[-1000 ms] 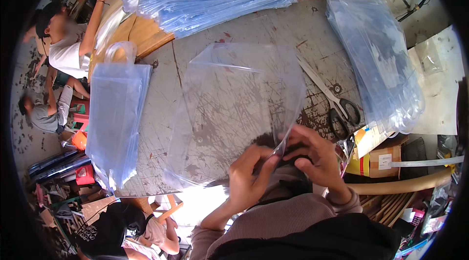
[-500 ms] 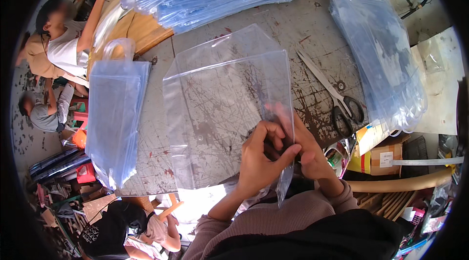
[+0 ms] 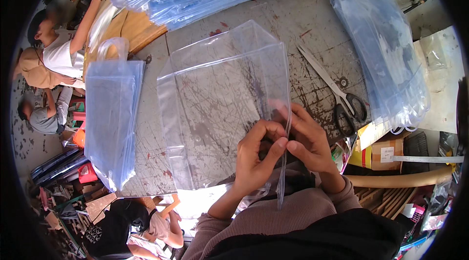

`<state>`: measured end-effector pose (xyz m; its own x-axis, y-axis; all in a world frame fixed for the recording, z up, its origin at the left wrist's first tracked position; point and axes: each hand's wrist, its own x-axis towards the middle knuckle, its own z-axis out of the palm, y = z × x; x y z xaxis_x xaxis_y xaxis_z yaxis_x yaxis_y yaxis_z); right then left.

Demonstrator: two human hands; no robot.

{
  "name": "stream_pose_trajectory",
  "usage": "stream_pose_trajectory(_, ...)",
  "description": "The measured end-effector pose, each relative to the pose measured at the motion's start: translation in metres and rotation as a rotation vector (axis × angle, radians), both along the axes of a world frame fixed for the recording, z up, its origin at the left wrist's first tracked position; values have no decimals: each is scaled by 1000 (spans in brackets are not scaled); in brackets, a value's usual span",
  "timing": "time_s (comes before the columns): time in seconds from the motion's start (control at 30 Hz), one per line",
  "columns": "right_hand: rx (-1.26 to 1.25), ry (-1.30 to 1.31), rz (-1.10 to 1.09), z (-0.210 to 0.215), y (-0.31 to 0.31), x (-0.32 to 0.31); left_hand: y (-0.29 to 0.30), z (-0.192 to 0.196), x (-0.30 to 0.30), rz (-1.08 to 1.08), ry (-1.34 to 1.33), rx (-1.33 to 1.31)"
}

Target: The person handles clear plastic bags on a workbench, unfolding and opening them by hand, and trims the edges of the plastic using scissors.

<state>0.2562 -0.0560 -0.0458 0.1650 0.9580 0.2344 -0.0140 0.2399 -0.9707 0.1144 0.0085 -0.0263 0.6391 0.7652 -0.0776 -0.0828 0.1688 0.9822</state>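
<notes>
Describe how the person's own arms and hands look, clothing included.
The left hand and right hand are bare: no gloves, rings or watch can be seen. Both wrists are uncovered. The dusty mauve-brown fabric sleeves end on the forearms and match the ribbed top. No markings show on them.

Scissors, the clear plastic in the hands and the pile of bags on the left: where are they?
Scissors [image 3: 333, 85]: head view, on the metal blades.
Clear plastic [image 3: 210, 99]: head view, middle of its sheet.
Pile of bags [image 3: 110, 118]: head view, on the top bag.
</notes>
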Motion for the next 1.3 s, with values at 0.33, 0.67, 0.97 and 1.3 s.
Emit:
stream_pose_trajectory(0.33,-1,-33,-1,4,1,1,-2,-3,-2,-8,-8,-61)
stream_pose_trajectory(0.67,-23,-81,-86,0,-2,-2,-6,-1,-2,61,-12,-107)
stream_pose_trajectory(0.97,-97,13,-77,3,-2,-4,-6,0,-1,84,-49,-117)
stream_pose_trajectory(1.3,-124,179,-72,7,-1,-7,-7,1,-1,98,-49,-117)
